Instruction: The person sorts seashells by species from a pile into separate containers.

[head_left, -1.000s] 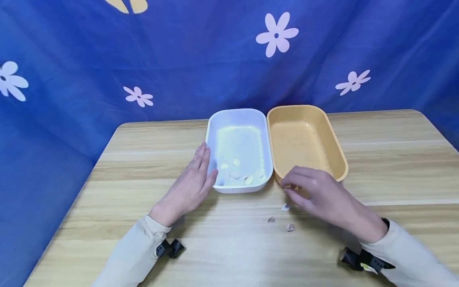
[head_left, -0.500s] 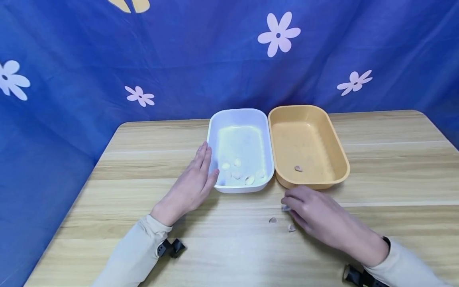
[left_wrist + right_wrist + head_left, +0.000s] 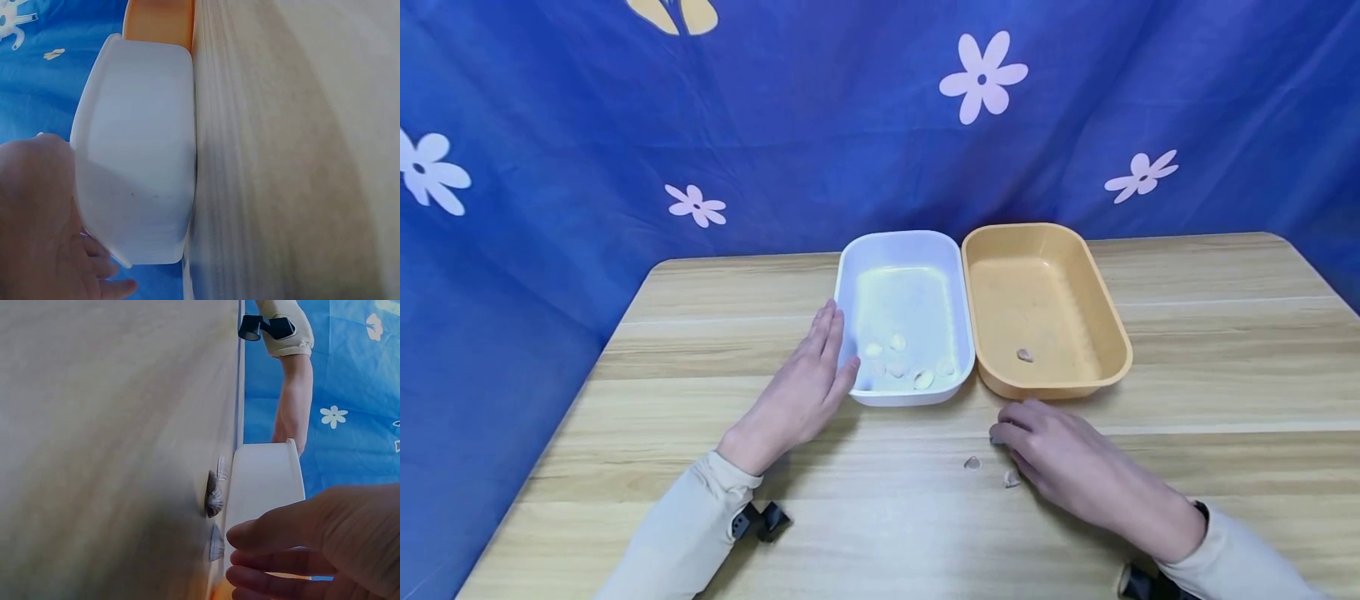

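Observation:
My left hand (image 3: 797, 392) rests with straight fingers against the left side of the white tray (image 3: 906, 398), which holds several pale shells (image 3: 923, 379). My right hand (image 3: 1067, 462) is low over the table in front of the yellow tray (image 3: 1054, 390), fingers loosely bent. Its thumb and fingertips are right at a small ridged shell (image 3: 217, 542); the right wrist view shows a gap between thumb and fingers, with the shell just beyond them. Two more shells lie nearby, a flat one (image 3: 973, 462) and a darker one (image 3: 1012, 478). One shell (image 3: 1025, 355) lies in the yellow tray.
The two trays stand side by side at the back of the wooden table (image 3: 880, 517). Behind them hangs a blue curtain (image 3: 820, 125) with white flowers. A black camera (image 3: 769, 522) is worn on the left wrist, another (image 3: 1138, 582) on the right.
My right hand has come down from the yellow tray's front rim to the shell on the table. A shell now shows in the yellow tray. My left hand stays against the white tray.

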A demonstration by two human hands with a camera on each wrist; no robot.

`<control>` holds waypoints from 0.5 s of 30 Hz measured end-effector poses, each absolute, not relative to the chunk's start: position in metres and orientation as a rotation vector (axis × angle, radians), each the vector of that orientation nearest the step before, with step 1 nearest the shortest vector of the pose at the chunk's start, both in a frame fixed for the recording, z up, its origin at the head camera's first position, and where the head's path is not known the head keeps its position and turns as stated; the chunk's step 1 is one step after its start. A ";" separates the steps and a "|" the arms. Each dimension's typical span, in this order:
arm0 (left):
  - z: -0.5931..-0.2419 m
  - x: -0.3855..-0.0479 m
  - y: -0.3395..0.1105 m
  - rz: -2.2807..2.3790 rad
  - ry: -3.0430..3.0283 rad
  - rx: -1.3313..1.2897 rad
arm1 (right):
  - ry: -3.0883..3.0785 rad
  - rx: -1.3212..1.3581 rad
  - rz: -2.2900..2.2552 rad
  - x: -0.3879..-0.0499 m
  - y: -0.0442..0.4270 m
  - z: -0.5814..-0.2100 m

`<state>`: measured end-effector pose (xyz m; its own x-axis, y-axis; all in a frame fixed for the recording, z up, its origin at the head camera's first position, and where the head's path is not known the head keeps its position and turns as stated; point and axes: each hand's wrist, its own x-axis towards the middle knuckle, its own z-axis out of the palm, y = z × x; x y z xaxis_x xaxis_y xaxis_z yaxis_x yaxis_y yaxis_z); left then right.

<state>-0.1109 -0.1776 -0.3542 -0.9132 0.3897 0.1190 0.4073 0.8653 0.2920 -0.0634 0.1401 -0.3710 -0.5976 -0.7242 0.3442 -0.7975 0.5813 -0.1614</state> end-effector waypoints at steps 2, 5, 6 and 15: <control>-0.354 -0.111 -0.177 -0.485 -2.980 -0.638 | -2.581 1.253 0.440 -0.063 0.140 -0.372; -0.354 -0.111 -0.178 -0.486 -2.984 -0.637 | -2.592 1.249 0.442 -0.062 0.139 -0.373; -0.354 -0.111 -0.178 -0.487 -2.985 -0.635 | -2.593 1.248 0.442 -0.062 0.139 -0.373; -0.355 -0.112 -0.177 -0.489 -2.984 -0.631 | -2.614 1.199 0.459 -0.066 0.139 -0.375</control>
<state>-0.1119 -0.1774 -0.3550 -0.9153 0.3860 0.1150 0.4025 0.8666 0.2949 -0.0662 0.1395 -0.3751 -0.6394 -0.6935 0.3320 -0.7651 0.6164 -0.1860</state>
